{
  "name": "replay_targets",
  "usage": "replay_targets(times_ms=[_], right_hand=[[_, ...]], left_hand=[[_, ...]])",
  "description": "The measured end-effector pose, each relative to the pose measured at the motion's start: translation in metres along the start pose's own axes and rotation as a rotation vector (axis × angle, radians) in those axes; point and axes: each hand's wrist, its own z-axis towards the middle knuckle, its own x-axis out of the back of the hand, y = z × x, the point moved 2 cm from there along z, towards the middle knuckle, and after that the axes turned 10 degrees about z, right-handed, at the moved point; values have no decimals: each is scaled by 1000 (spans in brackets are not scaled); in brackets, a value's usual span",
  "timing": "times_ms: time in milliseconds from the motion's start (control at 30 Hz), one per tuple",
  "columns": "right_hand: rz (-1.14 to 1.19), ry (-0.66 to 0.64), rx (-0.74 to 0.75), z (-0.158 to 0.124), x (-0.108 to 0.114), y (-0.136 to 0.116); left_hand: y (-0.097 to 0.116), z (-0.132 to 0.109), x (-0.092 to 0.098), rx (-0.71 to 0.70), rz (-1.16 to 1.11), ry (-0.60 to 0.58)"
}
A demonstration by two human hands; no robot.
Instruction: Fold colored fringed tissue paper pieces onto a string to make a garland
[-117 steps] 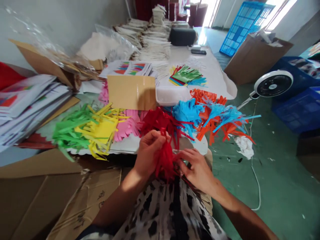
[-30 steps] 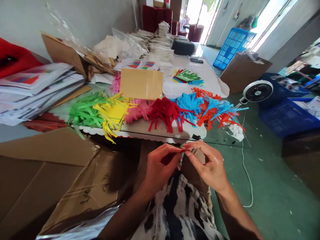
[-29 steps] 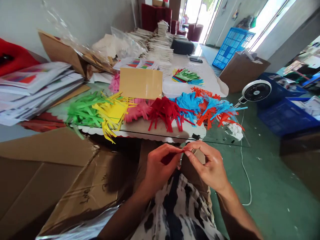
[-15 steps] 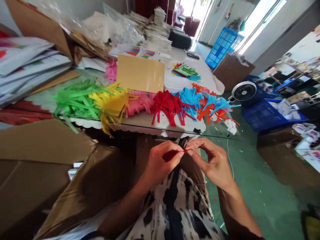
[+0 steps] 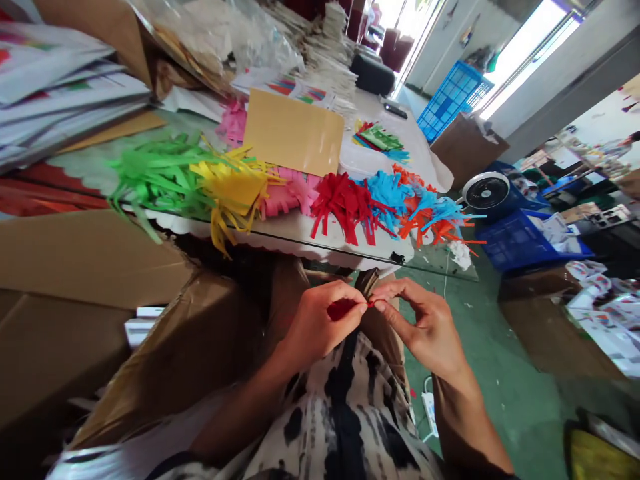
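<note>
Pinching 1 small red strip, my left hand and right hand nearly meet at the fingertips.
Red fringed paper lies beyond, on the table.

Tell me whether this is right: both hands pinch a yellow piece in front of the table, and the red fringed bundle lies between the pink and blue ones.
The colour is wrong: the piece that the left hand and right hand pinch is red, as the head view shows. The rest stands: the red fringed bundle lies between the pink bundle and blue bundle.
</note>
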Motion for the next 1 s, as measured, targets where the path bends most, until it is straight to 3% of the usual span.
replay_targets(times_ms=[267, 433, 667, 1000], right_hand=[[136, 89, -38, -6, -3, 10], [244, 70, -40, -2, 0, 12], [174, 61, -2, 7, 2, 22], [124, -32, 1, 31, 8, 35]], left_hand=[[2, -1, -2, 31, -55, 24], [4, 2, -3, 56, -121, 54], [3, 12, -10, 55, -126, 35], [-6, 26, -15, 180, -66, 51]])
